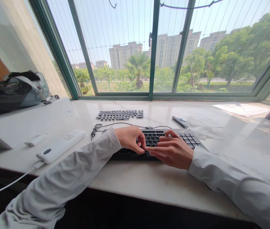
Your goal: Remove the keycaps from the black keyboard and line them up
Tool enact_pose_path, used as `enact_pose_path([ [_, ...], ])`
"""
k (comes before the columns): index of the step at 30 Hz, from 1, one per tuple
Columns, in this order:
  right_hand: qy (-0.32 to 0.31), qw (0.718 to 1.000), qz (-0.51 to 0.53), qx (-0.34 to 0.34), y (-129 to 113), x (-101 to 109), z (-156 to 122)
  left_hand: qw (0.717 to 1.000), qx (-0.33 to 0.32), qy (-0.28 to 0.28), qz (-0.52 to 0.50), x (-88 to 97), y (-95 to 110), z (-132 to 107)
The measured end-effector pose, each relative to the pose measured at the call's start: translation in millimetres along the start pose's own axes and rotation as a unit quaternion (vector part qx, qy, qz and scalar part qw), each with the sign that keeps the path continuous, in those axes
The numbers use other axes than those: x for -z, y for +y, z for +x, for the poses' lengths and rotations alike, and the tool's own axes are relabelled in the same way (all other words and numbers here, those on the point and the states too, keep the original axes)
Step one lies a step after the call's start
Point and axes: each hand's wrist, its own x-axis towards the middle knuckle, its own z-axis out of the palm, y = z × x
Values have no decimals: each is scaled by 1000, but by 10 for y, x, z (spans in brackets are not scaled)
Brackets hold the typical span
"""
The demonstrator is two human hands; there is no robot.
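Note:
A black keyboard [154, 134] lies on the pale stone sill, with bare key sockets showing in its frame. My left hand [131, 140] is over its middle, thumb and forefinger pinched together near the front rows. Whatever is in that pinch is too small to make out. From the other side my right hand [173, 149] reaches in, fingers stretched and apart, one fingertip meeting the left fingertips. Loose black keycaps [120, 114] are laid out in rows behind the keyboard. A black cable [97, 128] runs along the keyboard's back edge, bundled at the left.
A dark pen-like tool [179, 122] and crumpled clear plastic [205, 127] lie at right, with a white paper [242, 109] farther back. At left are a white power bank [61, 146] with a cable, a white box [30, 122] and a dark bag [13, 90]. Windows stand behind.

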Motion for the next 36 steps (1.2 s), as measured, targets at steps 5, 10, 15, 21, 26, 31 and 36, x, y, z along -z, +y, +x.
enact_pose_path([
  [5, 27, 999, -37, 14, -17, -22, 11, 1000, -20, 1, -5, 6, 10, -8],
  [10, 41, 996, -70, 20, -54, -24, 35, 1000, -18, -4, -9, 7, 5, -7],
  [15, 47, 996, -73, 13, -55, -54, 28, 1000, -2, 8, 7, 5, 27, -11],
  [21, 24, 997, -67, 13, -27, -60, 29, 1000, -5, 8, 8, 4, 24, -5],
  [26, 10, 999, -49, 15, -8, -44, 36, 1000, -1, 11, 10, -2, 21, -13],
  [31, 10, 999, -36, 25, 5, -21, 38, 1000, 6, 14, 14, -5, 45, -20],
  [36, 15, 997, -56, 43, 28, -17, 25, 1000, 5, 13, 16, -6, 54, -15],
])
